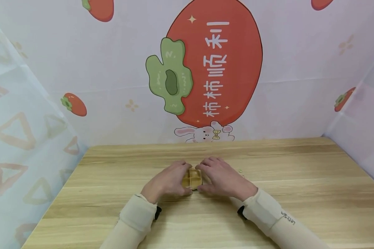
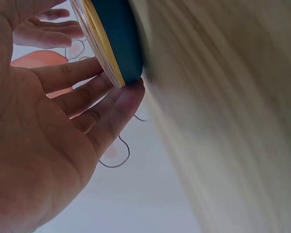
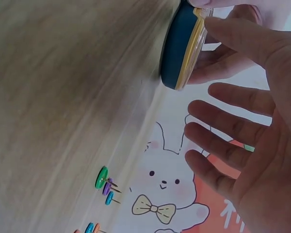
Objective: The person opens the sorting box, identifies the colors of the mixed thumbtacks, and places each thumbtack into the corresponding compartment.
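A small box [image 1: 195, 177] with yellow compartments sits between the two hands in the head view. The wrist views show its dark teal base, yellow rim and a clear layer over the rim. My left hand [image 1: 169, 180] holds the box by its edge, fingers [image 2: 109, 114] on the far side and thumb on the near side. At the box's right side is my right hand [image 1: 222, 178]. Its thumb tip lies at the clear layer in the right wrist view, while the other fingers [image 3: 228, 124] are spread apart, off the box.
Several push pins [image 3: 102, 177] in green, purple, blue and other colours lie on the wood-grain table [image 1: 286, 207], right of the right hand. A printed cloth [image 1: 118, 69] hangs behind the table, with more cloth along both sides.
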Demonstrator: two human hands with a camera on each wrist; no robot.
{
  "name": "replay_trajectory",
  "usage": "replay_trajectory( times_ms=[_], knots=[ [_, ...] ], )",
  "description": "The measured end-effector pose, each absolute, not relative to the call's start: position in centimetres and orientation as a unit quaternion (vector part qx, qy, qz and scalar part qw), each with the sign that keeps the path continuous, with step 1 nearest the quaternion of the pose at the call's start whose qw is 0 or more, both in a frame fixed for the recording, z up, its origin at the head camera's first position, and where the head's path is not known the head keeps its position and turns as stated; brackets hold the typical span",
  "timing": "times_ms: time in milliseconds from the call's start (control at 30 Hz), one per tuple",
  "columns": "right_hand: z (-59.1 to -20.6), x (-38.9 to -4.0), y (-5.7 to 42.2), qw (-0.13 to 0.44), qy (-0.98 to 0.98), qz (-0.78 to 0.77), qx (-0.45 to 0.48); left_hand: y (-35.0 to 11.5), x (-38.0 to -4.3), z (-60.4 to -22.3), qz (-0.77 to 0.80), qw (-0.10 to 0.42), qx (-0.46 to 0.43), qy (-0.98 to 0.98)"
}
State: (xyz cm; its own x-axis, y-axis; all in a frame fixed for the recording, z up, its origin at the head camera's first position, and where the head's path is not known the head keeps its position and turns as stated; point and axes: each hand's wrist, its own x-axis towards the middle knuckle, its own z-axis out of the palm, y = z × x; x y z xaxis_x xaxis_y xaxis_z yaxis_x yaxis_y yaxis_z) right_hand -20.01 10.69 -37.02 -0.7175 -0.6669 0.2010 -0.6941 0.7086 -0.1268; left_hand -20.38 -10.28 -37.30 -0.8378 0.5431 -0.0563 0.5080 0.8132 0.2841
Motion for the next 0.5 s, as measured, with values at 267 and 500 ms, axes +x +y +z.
replay_trajectory(
  times_ms=[267, 500],
  knots=[
    [-37.0, -20.0, 10.8, 0.041, -0.923, 0.081, 0.373, -9.5, -19.8, -37.1, 0.137, 0.08, 0.273, 0.949],
    [-36.8, -20.0, 11.0, 0.028, -0.923, 0.073, 0.376, -9.2, -19.6, -37.1, 0.139, 0.082, 0.281, 0.946]
  ],
)
